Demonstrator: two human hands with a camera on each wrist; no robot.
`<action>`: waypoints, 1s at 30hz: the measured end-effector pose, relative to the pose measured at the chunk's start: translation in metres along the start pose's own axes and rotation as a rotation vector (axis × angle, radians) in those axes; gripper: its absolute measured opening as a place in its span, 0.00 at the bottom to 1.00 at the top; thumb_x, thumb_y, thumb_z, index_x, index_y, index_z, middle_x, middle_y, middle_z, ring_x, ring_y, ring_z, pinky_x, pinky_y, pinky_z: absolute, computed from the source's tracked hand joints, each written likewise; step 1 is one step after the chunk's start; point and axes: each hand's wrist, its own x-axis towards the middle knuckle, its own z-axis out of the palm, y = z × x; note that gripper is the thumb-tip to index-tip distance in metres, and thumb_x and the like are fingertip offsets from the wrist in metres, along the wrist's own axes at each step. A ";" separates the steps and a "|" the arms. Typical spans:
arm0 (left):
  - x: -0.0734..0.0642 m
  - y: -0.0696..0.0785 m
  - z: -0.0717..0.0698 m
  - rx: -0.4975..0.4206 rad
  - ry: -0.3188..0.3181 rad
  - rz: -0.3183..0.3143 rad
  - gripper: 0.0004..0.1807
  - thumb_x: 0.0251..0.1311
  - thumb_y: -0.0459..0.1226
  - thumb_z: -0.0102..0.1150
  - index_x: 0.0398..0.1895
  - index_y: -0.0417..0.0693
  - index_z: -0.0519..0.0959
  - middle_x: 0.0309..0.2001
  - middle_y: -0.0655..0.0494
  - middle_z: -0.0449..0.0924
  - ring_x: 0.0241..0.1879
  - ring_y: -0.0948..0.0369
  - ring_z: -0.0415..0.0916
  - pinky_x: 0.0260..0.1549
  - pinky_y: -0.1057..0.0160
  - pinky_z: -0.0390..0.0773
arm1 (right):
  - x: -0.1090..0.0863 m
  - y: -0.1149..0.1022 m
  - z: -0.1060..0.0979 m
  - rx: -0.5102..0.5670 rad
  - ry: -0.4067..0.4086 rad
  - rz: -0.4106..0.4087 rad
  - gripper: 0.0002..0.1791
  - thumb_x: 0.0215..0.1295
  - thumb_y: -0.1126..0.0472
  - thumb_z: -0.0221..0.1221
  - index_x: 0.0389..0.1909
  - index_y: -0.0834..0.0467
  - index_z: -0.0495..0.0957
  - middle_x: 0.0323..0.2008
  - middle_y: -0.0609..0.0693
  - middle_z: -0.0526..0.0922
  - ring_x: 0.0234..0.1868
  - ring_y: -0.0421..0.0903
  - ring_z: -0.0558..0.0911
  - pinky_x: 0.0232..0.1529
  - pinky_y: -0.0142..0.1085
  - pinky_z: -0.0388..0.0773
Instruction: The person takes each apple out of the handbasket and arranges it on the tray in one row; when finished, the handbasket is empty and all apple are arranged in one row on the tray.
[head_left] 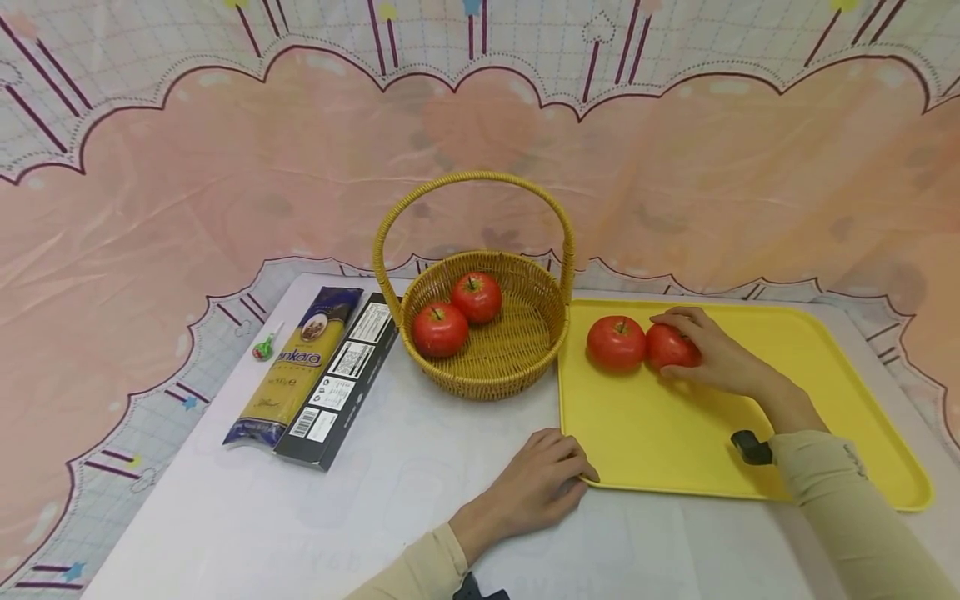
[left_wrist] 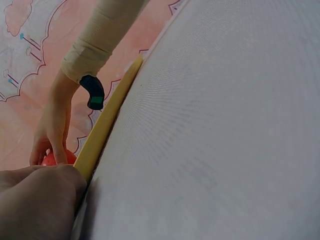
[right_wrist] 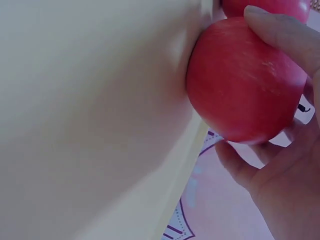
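On yellow rectangular plastic-looking tray (head_left: 637,442), just beside second round red apple (head_left: 616,343), our right hand (head_left: 708,350) curls fingers and thumb about glossy red apple (right_wrist: 245,80). Likely firm, light, slick-skinned, bruisable; we'd cup wide sides. Left hand (head_left: 543,483) touches tray's near-left corner; whether gripping, we cannot tell.

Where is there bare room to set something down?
Bare: the white table between the black box and the left hand, in front of the basket; the yellow tray between the left hand and right forearm. Crowded: the tray's back left, with two apples and the right hand.
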 end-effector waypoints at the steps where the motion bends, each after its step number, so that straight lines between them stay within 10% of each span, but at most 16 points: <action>1: 0.000 0.000 0.000 0.002 0.000 0.002 0.08 0.63 0.40 0.53 0.40 0.61 0.80 0.38 0.68 0.72 0.43 0.68 0.66 0.59 0.63 0.65 | 0.001 0.000 0.000 0.004 0.003 0.005 0.38 0.52 0.57 0.69 0.63 0.59 0.65 0.62 0.61 0.58 0.59 0.63 0.64 0.53 0.65 0.68; 17: 0.001 0.000 0.001 0.001 -0.005 0.016 0.07 0.62 0.39 0.54 0.40 0.61 0.80 0.37 0.68 0.71 0.43 0.68 0.66 0.59 0.63 0.65 | 0.029 -0.033 -0.001 -0.030 0.136 -0.176 0.21 0.57 0.62 0.65 0.53 0.54 0.74 0.56 0.51 0.72 0.60 0.52 0.69 0.59 0.56 0.67; 30: 0.002 0.002 0.001 -0.031 -0.024 -0.034 0.07 0.62 0.39 0.56 0.41 0.60 0.81 0.37 0.68 0.72 0.44 0.68 0.66 0.63 0.61 0.63 | 0.061 -0.077 0.019 -0.009 0.052 -0.321 0.17 0.63 0.59 0.59 0.53 0.52 0.74 0.54 0.47 0.74 0.57 0.46 0.72 0.59 0.47 0.71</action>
